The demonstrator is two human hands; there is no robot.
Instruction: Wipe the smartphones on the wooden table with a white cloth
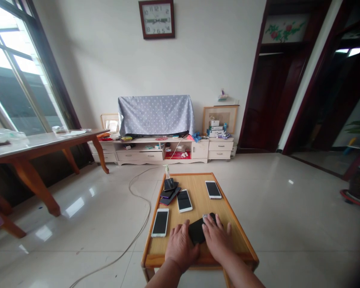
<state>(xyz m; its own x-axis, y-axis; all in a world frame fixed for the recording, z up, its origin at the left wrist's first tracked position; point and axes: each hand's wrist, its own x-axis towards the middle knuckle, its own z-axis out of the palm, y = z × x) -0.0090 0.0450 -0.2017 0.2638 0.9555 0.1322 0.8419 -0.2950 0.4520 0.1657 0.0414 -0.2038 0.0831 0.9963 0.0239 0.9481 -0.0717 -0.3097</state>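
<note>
A black smartphone lies on the near part of a small wooden table. My left hand grips its left end, the thumb along the near edge and the fingers at the far side. My right hand rests over its right end with fingers stretched out and spread. Under those fingertips shows a small whitish piece, too little seen to name. To the left is a white phone, screen dark. Farther off lie a second white phone and a third white phone.
Stacked dark phones and a pump bottle stand at the table's far left corner. A cable runs over the floor. Beyond are a TV cabinet and, leftward, a larger table.
</note>
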